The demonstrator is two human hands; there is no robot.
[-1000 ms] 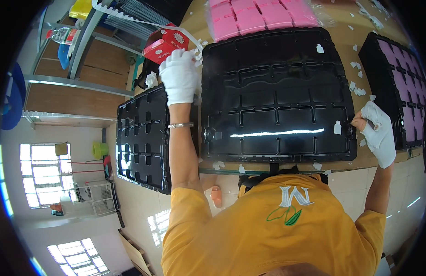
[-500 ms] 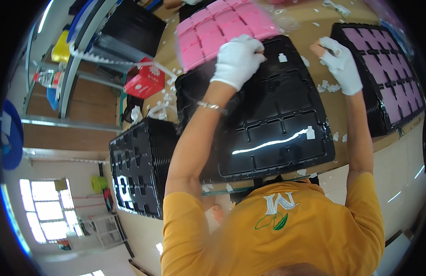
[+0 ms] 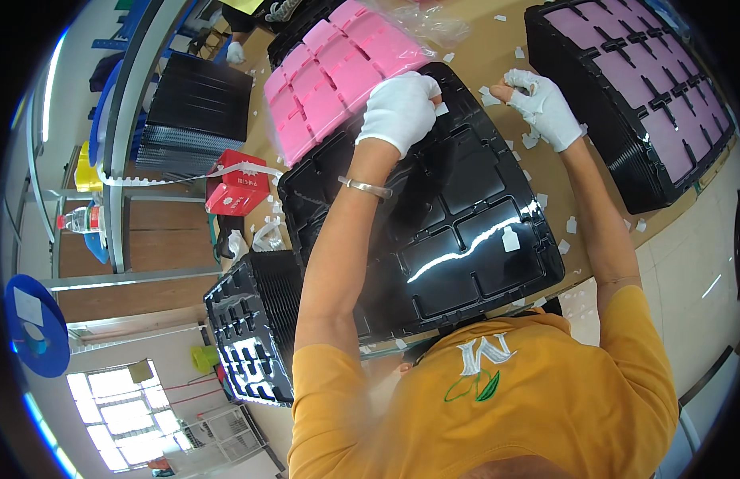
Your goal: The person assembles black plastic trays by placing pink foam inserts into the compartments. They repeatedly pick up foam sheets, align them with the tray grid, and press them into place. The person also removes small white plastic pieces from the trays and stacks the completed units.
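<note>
Head view: with a clock face centred on the glossy black moulded tray (image 3: 474, 219), the left hand (image 3: 402, 112) is out towards 12 o'clock. A second ago it was near the red carton (image 3: 240, 190) at 9 o'clock. Half a second ago the upper white label (image 3: 442, 109) stood clear of it; now that label is right at its fingertips. For the work in hand, this suggests attention has shifted from the carton's side to that label. The left fingers are curled over; what they pinch, if anything, is hidden, so I cannot tell. The right hand (image 3: 549, 112) has moved up from the tray's edge to between 1 and 2 o'clock, off the tray. Its fingers bend loosely beside paper scraps (image 3: 490, 96); I cannot tell whether they grip one. The lower white label (image 3: 510, 239) lies towards 4 o'clock on the tray, and the pink packet (image 3: 330, 80) at 11.
</note>
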